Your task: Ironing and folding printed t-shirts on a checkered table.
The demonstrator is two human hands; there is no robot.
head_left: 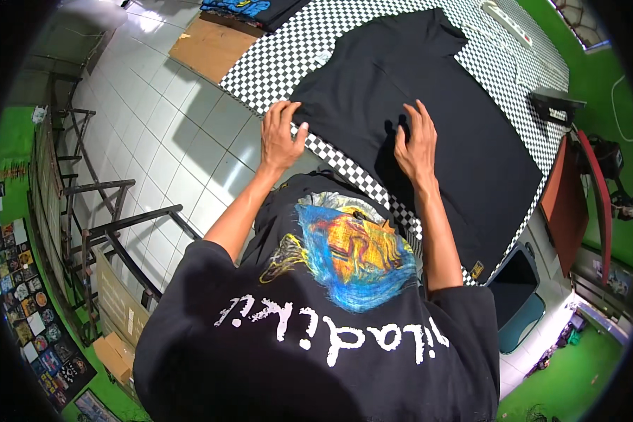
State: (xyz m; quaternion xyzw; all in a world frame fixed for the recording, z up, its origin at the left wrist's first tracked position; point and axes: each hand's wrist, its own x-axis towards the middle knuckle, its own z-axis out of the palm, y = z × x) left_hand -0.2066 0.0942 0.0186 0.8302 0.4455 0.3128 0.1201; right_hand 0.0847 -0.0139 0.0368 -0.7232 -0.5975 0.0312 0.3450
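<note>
A black T-shirt lies spread over a table with a black-and-white checkered cover. Its sleeve and shoulder end points to the far side, and a small tag shows at the near right corner. At the left border of the shirt is my left hand, fingers bent, thumb apart, and nothing visible between them. Whether its fingertips touch the cloth is hard to tell. Over the middle of the shirt, my right hand has its fingers spread and casts a shadow on the fabric; it holds nothing.
A white power strip rests at the table's far right. Another dark printed garment lies on a brown board at the far left. Black metal frames and cardboard boxes stand left. A dark chair is near right.
</note>
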